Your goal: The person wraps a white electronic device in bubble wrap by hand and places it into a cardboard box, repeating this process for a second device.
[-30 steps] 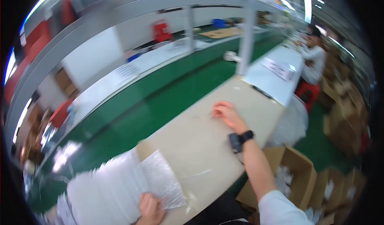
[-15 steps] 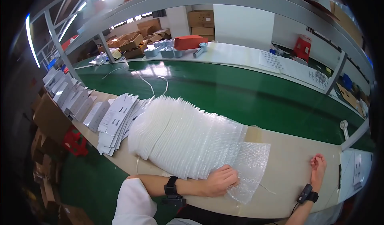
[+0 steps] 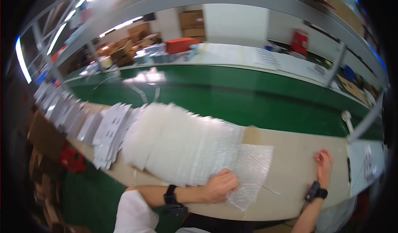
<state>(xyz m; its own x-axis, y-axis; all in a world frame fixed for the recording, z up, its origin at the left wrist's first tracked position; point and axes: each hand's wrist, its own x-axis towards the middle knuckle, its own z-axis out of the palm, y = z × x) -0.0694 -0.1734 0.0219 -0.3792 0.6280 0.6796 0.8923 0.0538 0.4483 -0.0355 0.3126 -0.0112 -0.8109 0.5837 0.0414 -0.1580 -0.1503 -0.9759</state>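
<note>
The stack of bubble-wrap sheets (image 3: 178,150) is whitish and translucent, its many thin layers lying overlapped in a long, leaning row on the counter (image 3: 294,166). The upper edges form a ragged, serrated line; the left end bulges in a rounded curve. At the right end, one clear, dimpled sheet (image 3: 255,166) lies flat and slightly askew, jutting out beyond the rest.

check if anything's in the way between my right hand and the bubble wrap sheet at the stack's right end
Nothing visible is: only tabletop lies between your right hand and the bubble wrap sheet. A thin pale strand lies by the sheet's lower right edge, off the direct line.
</note>
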